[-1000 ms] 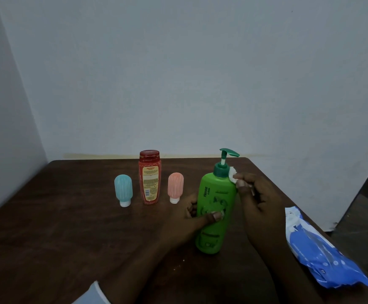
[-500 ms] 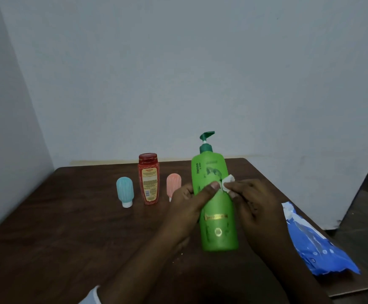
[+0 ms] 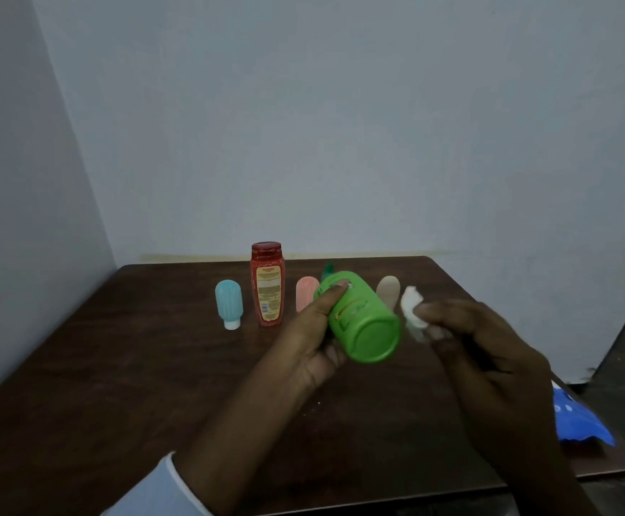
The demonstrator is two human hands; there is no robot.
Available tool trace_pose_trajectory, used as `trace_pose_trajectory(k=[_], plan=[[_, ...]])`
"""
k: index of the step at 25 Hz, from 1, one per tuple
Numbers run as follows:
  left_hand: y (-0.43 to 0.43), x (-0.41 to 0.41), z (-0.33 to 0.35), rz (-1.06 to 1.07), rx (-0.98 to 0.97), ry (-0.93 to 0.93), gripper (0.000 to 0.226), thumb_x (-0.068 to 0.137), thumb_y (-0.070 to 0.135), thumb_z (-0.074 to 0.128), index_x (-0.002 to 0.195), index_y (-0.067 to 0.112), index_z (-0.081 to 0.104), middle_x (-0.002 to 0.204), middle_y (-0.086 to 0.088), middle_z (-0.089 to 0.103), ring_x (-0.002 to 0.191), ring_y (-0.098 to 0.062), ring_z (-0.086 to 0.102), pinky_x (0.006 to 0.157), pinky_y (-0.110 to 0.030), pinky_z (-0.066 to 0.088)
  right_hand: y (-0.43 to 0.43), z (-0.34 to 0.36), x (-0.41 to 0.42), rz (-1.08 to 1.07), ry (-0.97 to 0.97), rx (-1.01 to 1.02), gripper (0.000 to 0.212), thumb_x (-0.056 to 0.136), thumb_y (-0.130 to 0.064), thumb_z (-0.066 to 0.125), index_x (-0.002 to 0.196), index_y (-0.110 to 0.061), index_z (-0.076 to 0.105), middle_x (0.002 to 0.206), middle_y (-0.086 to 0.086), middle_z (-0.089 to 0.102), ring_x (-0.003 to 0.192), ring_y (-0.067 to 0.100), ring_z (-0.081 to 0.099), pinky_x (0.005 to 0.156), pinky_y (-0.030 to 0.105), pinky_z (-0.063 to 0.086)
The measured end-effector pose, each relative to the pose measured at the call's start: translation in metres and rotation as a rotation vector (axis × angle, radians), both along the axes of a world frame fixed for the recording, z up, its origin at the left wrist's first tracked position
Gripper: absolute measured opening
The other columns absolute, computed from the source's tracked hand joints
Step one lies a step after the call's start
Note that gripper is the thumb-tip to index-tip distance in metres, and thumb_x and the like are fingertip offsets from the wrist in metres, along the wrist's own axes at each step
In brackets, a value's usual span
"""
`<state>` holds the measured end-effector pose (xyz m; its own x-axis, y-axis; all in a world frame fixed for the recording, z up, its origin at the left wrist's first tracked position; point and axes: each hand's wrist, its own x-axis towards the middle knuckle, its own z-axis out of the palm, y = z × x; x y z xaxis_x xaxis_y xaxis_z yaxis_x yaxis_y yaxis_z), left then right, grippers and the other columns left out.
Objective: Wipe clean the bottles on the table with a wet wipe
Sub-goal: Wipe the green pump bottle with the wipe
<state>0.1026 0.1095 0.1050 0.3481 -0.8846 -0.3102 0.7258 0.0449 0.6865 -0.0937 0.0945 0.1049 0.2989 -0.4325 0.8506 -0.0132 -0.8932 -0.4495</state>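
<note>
My left hand (image 3: 313, 338) grips the green pump bottle (image 3: 363, 322), which is lifted off the table and tipped so its round base faces me; its pump points away and is mostly hidden. Just right of the bottle, my right hand (image 3: 467, 344) pinches a crumpled white wet wipe (image 3: 413, 309), apart from the bottle's side. Behind, a row stands on the brown table (image 3: 117, 385): a pale blue squeeze bottle (image 3: 228, 302), a red bottle (image 3: 267, 284), a pink squeeze bottle (image 3: 305, 297) partly hidden by my thumb, and a beige squeeze bottle (image 3: 388, 294).
A blue wet-wipe pack (image 3: 579, 418) lies at the table's right edge, near my right forearm. Walls close the table in at the back and the left. Small white crumbs lie on the tabletop below my left wrist.
The green bottle was upright; it has been tipped over so its base faces me. My right hand and the wipe have come off the bottle to its right, uncovering the beige bottle.
</note>
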Motion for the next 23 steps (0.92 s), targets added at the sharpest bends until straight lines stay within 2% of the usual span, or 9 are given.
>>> trace_pose_trajectory(k=[3,6,10,11,13,15,18,21,23], plan=[[-0.002,-0.009,0.002,0.0,0.029,0.096,0.052,0.093,0.02,0.076,0.137,-0.002,0.06,0.099,-0.022,0.076,0.071,-0.03,0.076,0.051,-0.044,0.064,0.001,-0.011,0.017,-0.24,0.067,-0.24,0.027,0.087,0.005,0.062,0.112,-0.002,0.072,0.112,0.009,0.067,0.11,0.017,0.062,0.096,0.021,0.044],[-0.003,-0.016,0.001,-0.025,0.043,0.13,0.047,0.095,0.021,0.074,0.133,-0.004,0.062,0.099,-0.024,0.076,0.067,-0.031,0.077,0.048,-0.039,0.063,0.006,-0.022,0.023,-0.301,0.179,-0.398,0.023,0.097,-0.007,0.059,0.115,-0.002,0.072,0.112,0.013,0.066,0.106,0.027,0.062,0.095,0.035,0.049],[-0.004,-0.014,-0.005,-0.051,0.076,0.171,0.056,0.091,0.029,0.078,0.137,-0.001,0.063,0.118,-0.021,0.074,0.11,-0.032,0.073,0.099,-0.043,0.059,0.02,-0.02,0.025,-0.236,0.275,-0.476,0.031,0.105,-0.02,0.05,0.116,-0.002,0.072,0.112,0.013,0.068,0.104,0.025,0.064,0.096,0.035,0.05],[-0.003,-0.013,-0.006,-0.046,0.069,0.176,0.052,0.092,0.027,0.078,0.133,-0.002,0.065,0.11,-0.021,0.075,0.102,-0.031,0.075,0.092,-0.041,0.062,0.018,-0.018,0.026,-0.249,0.268,-0.466,0.029,0.104,-0.017,0.051,0.118,-0.002,0.071,0.114,0.014,0.068,0.106,0.026,0.063,0.096,0.036,0.05],[-0.003,-0.013,-0.005,-0.021,0.02,0.189,0.032,0.095,0.021,0.073,0.114,-0.004,0.069,0.085,-0.021,0.077,0.069,-0.028,0.077,0.059,-0.036,0.066,0.01,-0.014,0.026,-0.326,0.213,-0.409,0.026,0.098,-0.006,0.056,0.119,0.0,0.07,0.114,0.016,0.067,0.104,0.029,0.062,0.091,0.039,0.051],[0.001,-0.014,-0.001,-0.001,0.008,0.179,0.022,0.097,0.019,0.07,0.1,-0.003,0.07,0.076,-0.019,0.077,0.055,-0.026,0.075,0.044,-0.034,0.06,0.004,-0.014,0.023,-0.388,0.198,-0.375,0.028,0.088,0.003,0.061,0.114,0.002,0.071,0.109,0.017,0.066,0.096,0.031,0.062,0.082,0.041,0.051],[0.002,-0.012,-0.001,0.009,0.016,0.163,0.028,0.096,0.022,0.072,0.109,-0.003,0.071,0.084,-0.02,0.078,0.061,-0.029,0.077,0.047,-0.038,0.062,0.017,-0.023,0.023,-0.414,0.216,-0.413,0.024,0.089,-0.002,0.061,0.111,0.0,0.071,0.103,0.018,0.067,0.089,0.032,0.063,0.076,0.044,0.053],[0.001,-0.014,-0.007,-0.004,0.055,0.136,0.05,0.093,0.028,0.077,0.131,0.0,0.065,0.098,-0.021,0.075,0.079,-0.031,0.075,0.068,-0.046,0.065,0.026,-0.021,0.031,-0.349,0.237,-0.491,0.028,0.102,-0.013,0.051,0.112,-0.001,0.073,0.106,0.017,0.069,0.094,0.029,0.065,0.086,0.037,0.053],[0.002,-0.016,-0.004,-0.005,0.029,0.121,0.043,0.095,0.026,0.074,0.128,0.0,0.064,0.087,-0.02,0.075,0.067,-0.027,0.075,0.057,-0.04,0.065,0.017,-0.012,0.031,-0.372,0.211,-0.45,0.03,0.104,-0.013,0.046,0.118,-0.001,0.07,0.111,0.016,0.068,0.097,0.03,0.063,0.086,0.036,0.052]])
